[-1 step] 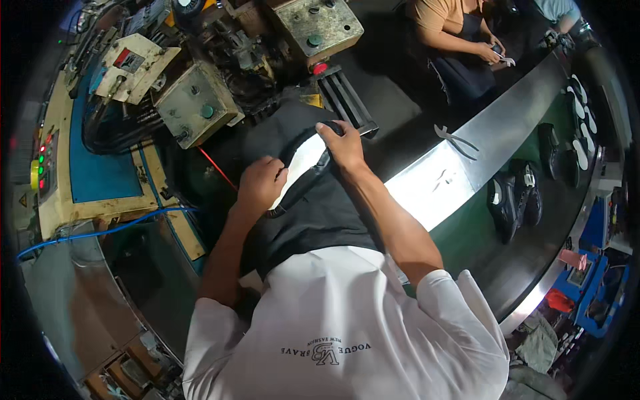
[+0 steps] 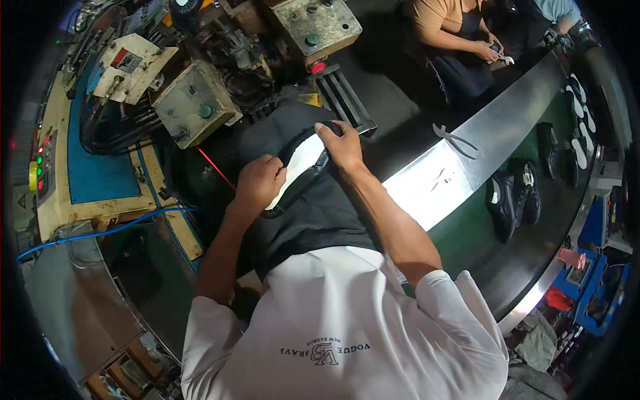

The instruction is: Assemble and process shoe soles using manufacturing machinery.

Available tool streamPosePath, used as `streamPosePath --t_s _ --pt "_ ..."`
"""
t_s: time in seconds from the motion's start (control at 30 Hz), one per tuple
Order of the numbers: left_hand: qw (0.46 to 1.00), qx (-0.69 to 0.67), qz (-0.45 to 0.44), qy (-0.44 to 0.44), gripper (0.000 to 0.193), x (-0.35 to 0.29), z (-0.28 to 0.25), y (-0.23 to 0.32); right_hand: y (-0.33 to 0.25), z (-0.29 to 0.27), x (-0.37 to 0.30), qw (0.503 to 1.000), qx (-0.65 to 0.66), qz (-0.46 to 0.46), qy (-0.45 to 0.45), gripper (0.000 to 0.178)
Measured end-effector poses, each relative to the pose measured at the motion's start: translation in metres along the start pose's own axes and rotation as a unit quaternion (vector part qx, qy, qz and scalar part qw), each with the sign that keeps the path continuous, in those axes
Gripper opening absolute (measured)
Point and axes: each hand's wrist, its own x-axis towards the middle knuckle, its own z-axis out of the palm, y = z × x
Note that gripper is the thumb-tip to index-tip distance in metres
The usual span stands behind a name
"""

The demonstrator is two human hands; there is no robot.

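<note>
Across my lap lies a black shoe upper with a white insole [image 2: 303, 157] facing up. My left hand [image 2: 261, 183] is closed on the shoe's near left end, its fingers curled at the edge of the white piece. At the far right end, my right hand [image 2: 340, 143] grips the shoe, with the thumb pressed on the white insole and the fingers around the black rim. Dark cloth [image 2: 313, 230] covers my lap beneath the shoe. Part of each end is hidden by my hands.
Pincers [image 2: 455, 141] lie on the metal ledge [image 2: 513, 103] to the right. Black shoes [image 2: 503, 200] and white insoles [image 2: 587, 137] stand beyond it. A machine with control boxes [image 2: 193, 103] is ahead left. A blue hose [image 2: 107, 232] runs at left. Another person [image 2: 460, 50] works at far right.
</note>
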Motion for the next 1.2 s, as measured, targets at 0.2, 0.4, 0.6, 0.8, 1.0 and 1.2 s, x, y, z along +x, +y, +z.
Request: streamPosePath --t_s 0.2,0.4,0.6,0.8,1.0,1.2 --pt "0.99 0.091 -0.021 -0.108 0.014 0.019 0.004 0.007 -0.009 -0.002 -0.013 0.996 -0.073 -0.02 0.041 0.06" --pt "0.992 0.056 -0.103 -0.049 0.016 0.009 0.021 -0.008 -0.009 -0.007 -0.018 0.996 -0.073 0.008 0.051 0.062" --pt "0.965 -0.21 -0.151 -0.034 0.017 0.002 0.003 0.013 0.002 -0.016 -0.02 0.996 -0.085 0.015 0.038 0.064" --pt "0.999 -0.017 0.027 -0.022 0.007 0.0 0.013 0.004 0.005 -0.018 -0.017 0.994 -0.098 0.022 0.042 0.066" --pt "0.992 -0.02 0.079 -0.094 0.031 -0.006 0.002 -0.01 0.016 -0.032 -0.018 0.998 -0.064 0.005 0.001 0.061" --pt "0.818 -0.47 -0.198 -0.266 0.06 -0.002 0.04 -0.026 0.018 -0.042 -0.024 0.999 -0.031 -0.013 -0.034 0.053"
